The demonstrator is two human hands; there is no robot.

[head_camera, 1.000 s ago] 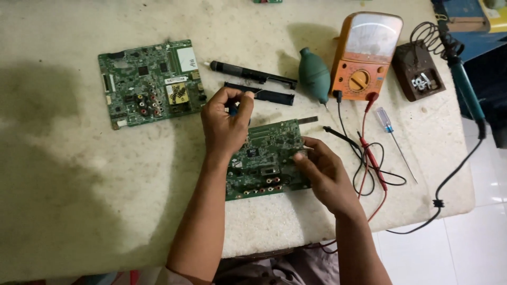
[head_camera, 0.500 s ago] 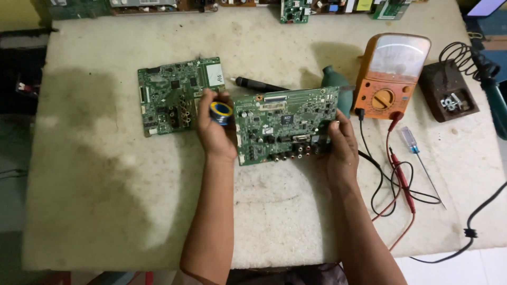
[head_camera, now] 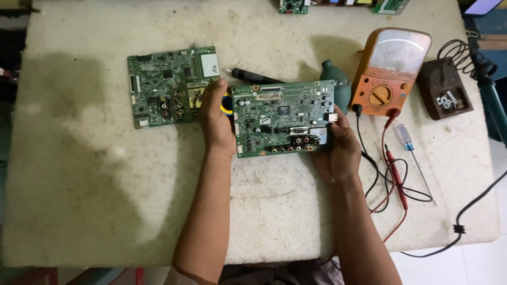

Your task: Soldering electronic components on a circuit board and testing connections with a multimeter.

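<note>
Head-camera view looked down on a pale, stained worktable [head_camera: 79, 174]. Both hands held a green circuit board [head_camera: 282, 116] flat above the table, component side up, near the middle. The left hand [head_camera: 216, 119] gripped the board's left edge and also pinched a small blue-and-yellow roll [head_camera: 227, 103], apparently tape, against it. The right hand [head_camera: 340, 150] clasped the board's lower right corner, fingers curled beneath. A second green circuit board [head_camera: 169, 87] lay just left of the held one, flat on the table. Behind the held board lay a black pen-shaped tool [head_camera: 256, 77] and a teal rubber blower bulb [head_camera: 338, 84]. An orange analog multimeter [head_camera: 388, 71] sat to the right, its red and black probe leads [head_camera: 393, 169] trailing beside a blue-handled screwdriver [head_camera: 409, 142]. A soldering-iron stand [head_camera: 446, 95] stood near the right edge.
</note>
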